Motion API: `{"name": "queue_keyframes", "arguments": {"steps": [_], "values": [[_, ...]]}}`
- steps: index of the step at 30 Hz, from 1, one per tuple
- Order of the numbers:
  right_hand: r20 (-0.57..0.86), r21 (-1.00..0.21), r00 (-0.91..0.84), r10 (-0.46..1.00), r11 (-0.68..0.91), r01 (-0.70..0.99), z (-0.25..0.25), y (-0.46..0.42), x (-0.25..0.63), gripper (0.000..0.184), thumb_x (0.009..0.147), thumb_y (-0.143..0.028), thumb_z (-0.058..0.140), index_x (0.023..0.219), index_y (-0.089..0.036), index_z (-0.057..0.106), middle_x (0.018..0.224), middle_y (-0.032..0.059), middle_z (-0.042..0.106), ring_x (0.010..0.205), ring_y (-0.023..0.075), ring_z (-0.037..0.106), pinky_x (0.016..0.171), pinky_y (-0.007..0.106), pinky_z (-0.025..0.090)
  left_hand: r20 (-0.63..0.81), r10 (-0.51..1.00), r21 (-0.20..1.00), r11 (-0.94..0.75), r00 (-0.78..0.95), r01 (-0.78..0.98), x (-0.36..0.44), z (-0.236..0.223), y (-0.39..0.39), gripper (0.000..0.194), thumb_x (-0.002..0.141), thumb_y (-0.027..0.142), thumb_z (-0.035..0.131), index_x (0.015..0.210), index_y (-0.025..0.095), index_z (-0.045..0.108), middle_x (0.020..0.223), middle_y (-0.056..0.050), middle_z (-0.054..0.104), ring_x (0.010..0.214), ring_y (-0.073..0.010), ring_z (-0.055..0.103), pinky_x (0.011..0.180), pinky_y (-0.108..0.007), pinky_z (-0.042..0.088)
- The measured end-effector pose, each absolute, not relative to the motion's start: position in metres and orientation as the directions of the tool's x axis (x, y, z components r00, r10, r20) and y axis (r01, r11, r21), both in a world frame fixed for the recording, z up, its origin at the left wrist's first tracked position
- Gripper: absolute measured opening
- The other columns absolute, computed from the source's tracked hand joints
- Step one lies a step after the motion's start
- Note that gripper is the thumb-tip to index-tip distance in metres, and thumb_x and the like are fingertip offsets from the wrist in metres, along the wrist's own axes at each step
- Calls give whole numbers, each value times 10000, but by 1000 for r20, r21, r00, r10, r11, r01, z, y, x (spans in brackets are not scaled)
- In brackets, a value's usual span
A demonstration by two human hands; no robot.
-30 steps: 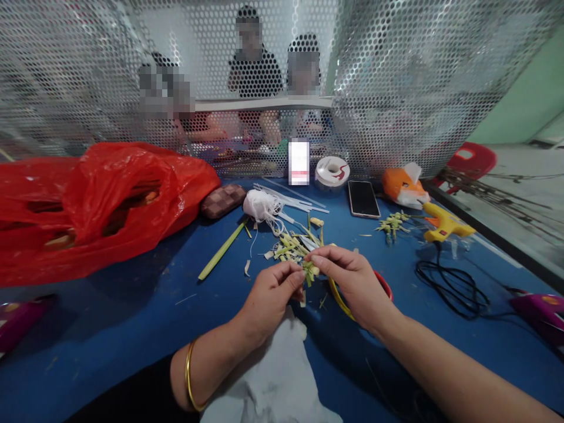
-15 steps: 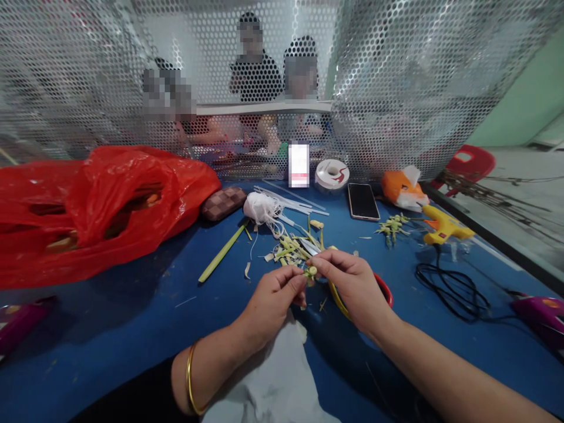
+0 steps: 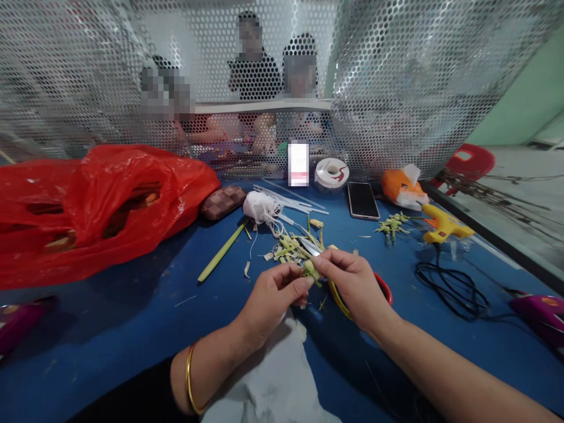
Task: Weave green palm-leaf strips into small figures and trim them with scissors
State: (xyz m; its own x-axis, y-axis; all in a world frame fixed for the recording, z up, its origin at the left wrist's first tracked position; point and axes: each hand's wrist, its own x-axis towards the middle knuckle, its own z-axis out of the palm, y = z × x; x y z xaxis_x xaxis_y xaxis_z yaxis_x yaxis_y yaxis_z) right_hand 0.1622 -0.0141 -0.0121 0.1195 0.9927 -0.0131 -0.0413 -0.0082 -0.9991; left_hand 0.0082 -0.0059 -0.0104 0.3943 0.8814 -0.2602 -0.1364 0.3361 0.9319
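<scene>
A small yellow-green plant piece (image 3: 311,271), apparently of folded leaf strips, is held between my two hands. My left hand (image 3: 275,296) pinches it from the left with thumb and forefinger. From the right, the closed fingertips of my right hand (image 3: 348,282) grip its upper side. Under my right hand lie scissors (image 3: 314,248); their blades point away to the upper left, and a red and yellow handle shows around the hand. Just beyond my fingers is a heap of cut leaf scraps (image 3: 288,248). A long green leaf stalk (image 3: 222,251) lies to the left.
A red plastic bag (image 3: 176,182) and a checkered pouch (image 3: 224,202) are at left. White string (image 3: 262,207), a tape roll (image 3: 332,174) and a phone (image 3: 363,200) sit farther back. A yellow glue gun (image 3: 447,225) with its cord is at right. Behind a perforated screen are people.
The plant piece has turned between my fingers, its rounded pale side now facing up. My left thumb has shifted slightly right over it. Both hands stay in nearly the same place.
</scene>
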Motion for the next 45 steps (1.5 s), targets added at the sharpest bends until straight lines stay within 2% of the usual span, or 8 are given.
{"name": "queue_keyframes", "arguments": {"steps": [6,14,18,21,27,34,40,45], "values": [[15,-997,78,997,9,78,-17,-14,162,295,765,-405,686,608,-165,616,585,-22,516,580,114,414,553,252,335,-282,878,931,348,386,-111,8,-10,-6,217,664,313,764,644,140,635,569,14,574,552,-91,488,615,-252,406],[25,-997,110,994,16,80,-13,-14,165,288,760,-395,690,602,-164,621,575,-25,514,572,109,418,551,241,347,-366,836,885,449,409,-126,6,-13,-4,225,684,347,791,753,146,718,707,-27,673,629,-104,565,635,-240,418],[-10,-999,153,988,-2,-53,-12,-10,166,332,783,-492,648,718,-169,680,698,14,612,666,143,531,640,255,427,-379,864,829,476,332,-293,5,-13,0,249,653,322,827,837,173,751,835,-26,694,780,-124,598,700,-236,456],[-80,-988,161,984,-58,-140,-11,-9,163,372,710,-524,712,827,-170,711,759,32,656,684,159,574,675,283,468,-385,883,758,469,270,-453,4,-13,3,275,635,309,844,862,185,749,953,-37,699,927,-152,605,758,-243,475],[-122,-985,-163,979,-139,-99,-17,-19,150,289,657,-432,777,766,-169,725,724,16,657,639,134,556,659,281,461,-360,852,682,519,381,-515,3,-24,3,266,702,315,804,908,162,736,965,-49,694,850,-131,611,720,-226,474],[-112,-993,-151,982,-115,-10,-18,-22,147,268,731,-409,721,643,-168,645,568,-19,576,575,118,496,607,260,401,-303,847,718,504,436,-480,4,-25,2,282,675,304,821,888,139,736,879,-45,689,714,-101,590,667,-215,467],[-81,-996,-197,977,-73,48,-18,-23,149,265,740,-350,692,575,-169,592,541,-22,546,552,112,460,573,251,364,-349,865,723,493,361,-483,6,-20,0,308,579,279,871,815,135,734,820,-35,679,736,-120,606,668,-219,471],[-63,-996,-181,981,-50,73,-17,-22,152,260,764,-354,662,596,-169,590,547,-25,539,552,114,473,580,252,365,-339,878,729,473,339,-495,5,-17,3,284,601,255,858,829,134,740,878,-53,696,789,-133,619,735,-236,482]]}}
